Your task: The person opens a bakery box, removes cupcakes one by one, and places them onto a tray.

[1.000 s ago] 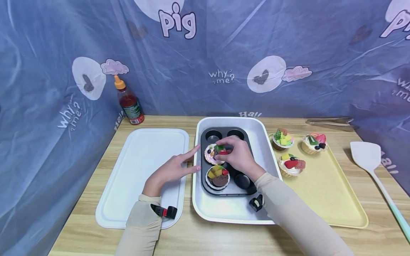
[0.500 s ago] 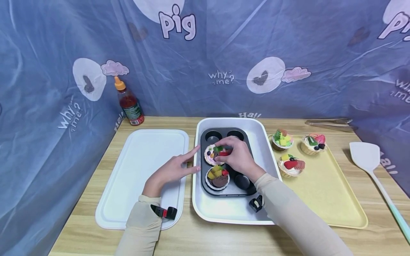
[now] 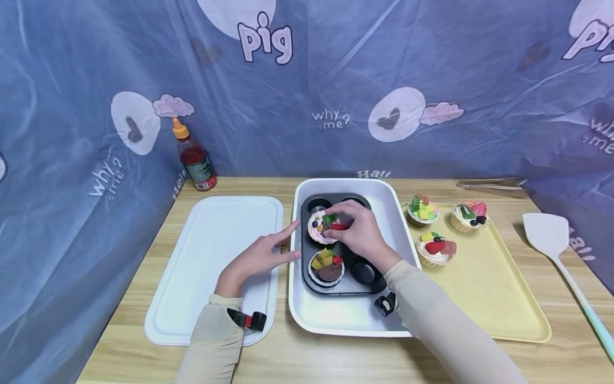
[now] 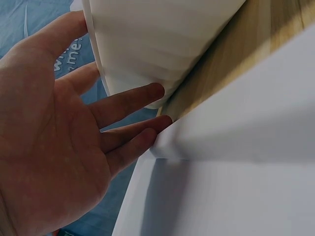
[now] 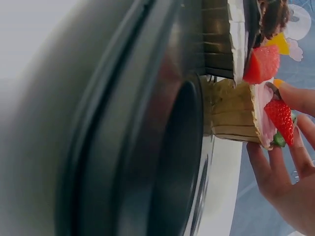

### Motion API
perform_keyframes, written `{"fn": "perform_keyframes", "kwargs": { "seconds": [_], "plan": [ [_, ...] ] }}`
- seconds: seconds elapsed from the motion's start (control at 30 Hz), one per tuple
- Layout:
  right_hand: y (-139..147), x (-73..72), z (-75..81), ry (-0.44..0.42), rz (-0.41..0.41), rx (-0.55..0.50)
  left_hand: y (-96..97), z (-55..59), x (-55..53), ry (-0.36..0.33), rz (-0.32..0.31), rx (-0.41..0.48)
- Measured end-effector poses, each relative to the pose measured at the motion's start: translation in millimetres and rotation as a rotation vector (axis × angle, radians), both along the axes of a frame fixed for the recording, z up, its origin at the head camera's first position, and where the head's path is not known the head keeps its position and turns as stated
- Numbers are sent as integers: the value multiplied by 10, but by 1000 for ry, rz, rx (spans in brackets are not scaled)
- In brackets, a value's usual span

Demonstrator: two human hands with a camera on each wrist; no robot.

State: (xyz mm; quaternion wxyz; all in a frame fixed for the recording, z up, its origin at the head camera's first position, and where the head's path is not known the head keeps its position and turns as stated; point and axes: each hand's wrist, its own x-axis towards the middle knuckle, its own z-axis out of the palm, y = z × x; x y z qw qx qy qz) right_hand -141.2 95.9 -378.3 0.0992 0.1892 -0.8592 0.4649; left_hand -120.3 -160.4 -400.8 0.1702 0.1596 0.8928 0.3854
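My right hand (image 3: 361, 229) pinches the topping of a fruit cupcake (image 3: 316, 228) with pink cream and a strawberry. In the right wrist view this cupcake (image 5: 235, 113) stands partly out of its cup, its ridged side showing. It belongs to the left column of a black muffin tin (image 3: 331, 292). A chocolate cupcake (image 3: 330, 273) with yellow fruit sits in the cup nearer me. My left hand (image 3: 256, 257) is spread, with fingertips at the left rim of the white deep pan (image 3: 336, 320) that holds the tin. Its fingers look straight in the left wrist view.
A flat white tray (image 3: 216, 256) lies under my left forearm. On the right, a yellow tray (image 3: 484, 293) bears 3 fruit cupcakes. Beyond it are metal tongs (image 3: 494, 185) and a white spatula (image 3: 549, 234). A sauce bottle (image 3: 195, 160) stands at the back left.
The pink-cream cupcake has risen slightly and shifted a little away from me in my right hand. My left hand keeps its place at the pan's rim.
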Motion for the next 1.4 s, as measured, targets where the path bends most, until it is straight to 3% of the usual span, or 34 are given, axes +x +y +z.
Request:
{"fn": "perform_keyframes", "kwargs": {
  "seconds": [0.4,0.8,1.4],
  "plan": [
    [126,62,127,-29,-41,19,25,-46,-7,6,-1,-1],
    [515,200,358,-167,-108,-24,2,-47,11,17,-8,-2],
    [898,369,693,-95,-198,-107,-7,-36,-4,33,-21,4]
  ]
}}
